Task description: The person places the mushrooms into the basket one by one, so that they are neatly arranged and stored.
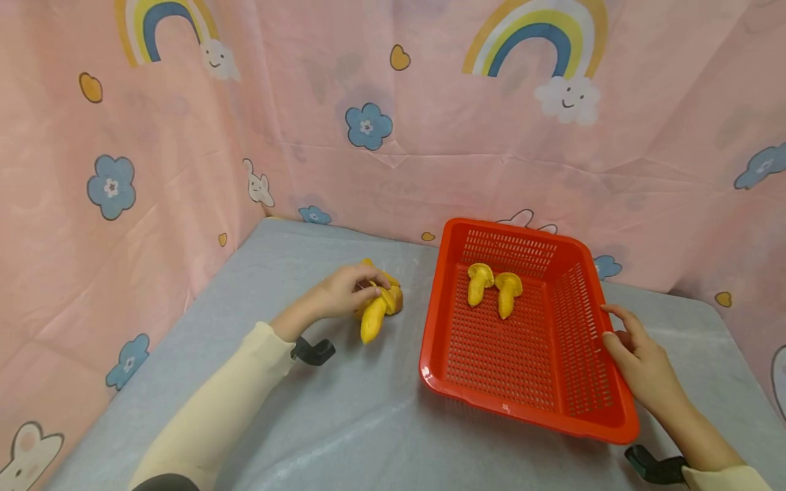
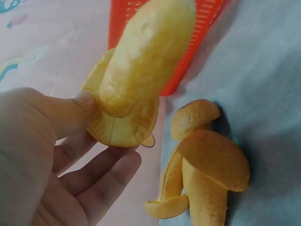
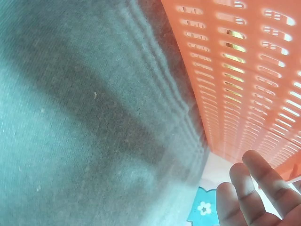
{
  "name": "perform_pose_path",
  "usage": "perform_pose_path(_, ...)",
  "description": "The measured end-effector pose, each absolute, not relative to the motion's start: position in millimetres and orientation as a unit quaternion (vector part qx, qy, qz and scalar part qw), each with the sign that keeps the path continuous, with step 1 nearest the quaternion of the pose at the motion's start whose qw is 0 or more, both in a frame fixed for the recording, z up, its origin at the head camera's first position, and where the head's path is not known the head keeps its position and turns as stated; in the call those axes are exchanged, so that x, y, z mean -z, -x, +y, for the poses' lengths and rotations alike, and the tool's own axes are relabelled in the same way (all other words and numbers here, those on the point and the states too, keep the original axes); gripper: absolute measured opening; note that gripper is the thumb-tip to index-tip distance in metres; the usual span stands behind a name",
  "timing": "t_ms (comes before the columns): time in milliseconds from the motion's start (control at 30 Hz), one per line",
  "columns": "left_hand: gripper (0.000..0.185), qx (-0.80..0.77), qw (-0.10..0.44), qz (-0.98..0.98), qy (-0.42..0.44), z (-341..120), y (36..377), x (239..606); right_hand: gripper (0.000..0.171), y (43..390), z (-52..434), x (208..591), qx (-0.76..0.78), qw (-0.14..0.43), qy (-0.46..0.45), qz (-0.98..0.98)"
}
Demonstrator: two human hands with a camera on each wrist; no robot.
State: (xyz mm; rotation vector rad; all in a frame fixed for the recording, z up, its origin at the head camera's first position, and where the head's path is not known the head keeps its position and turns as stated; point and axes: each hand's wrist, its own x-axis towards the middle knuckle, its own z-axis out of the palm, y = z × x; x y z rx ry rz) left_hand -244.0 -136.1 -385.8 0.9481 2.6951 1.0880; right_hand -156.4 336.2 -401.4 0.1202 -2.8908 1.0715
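- Yellow toy mushroom (image 1: 376, 315) sat pinched in the left hand (image 1: 346, 292) just above the counter (image 1: 344, 423), stem pointing toward the person — red basket (image 1: 586, 426) lay to its right.
- Right hand (image 1: 638, 365) rested with relaxed, straight fingers against the basket's right wall — holding nothing.

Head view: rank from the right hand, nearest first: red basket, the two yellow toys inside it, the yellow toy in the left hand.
1. Red basket: its right wall is at the right hand.
2. Two yellow toys: inside the basket, far end.
3. Yellow toy: left of the basket, in the left hand.
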Motion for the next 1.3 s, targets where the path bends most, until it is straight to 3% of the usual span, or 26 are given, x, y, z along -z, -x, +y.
perform_pose_path(800,0.019,-0.422,-0.024,0.868,-0.262,-141.6,248.6,357.3,0.05,156.0,334.1,399.7,-0.353,0.033,-0.045,-0.934)
perform_pose_path(1300,0.019,-0.442,-0.038,0.862,-0.244,-116.0,252.1,338.1,0.05,154.9,335.7,401.5,-0.347,0.042,-0.047,-0.936)
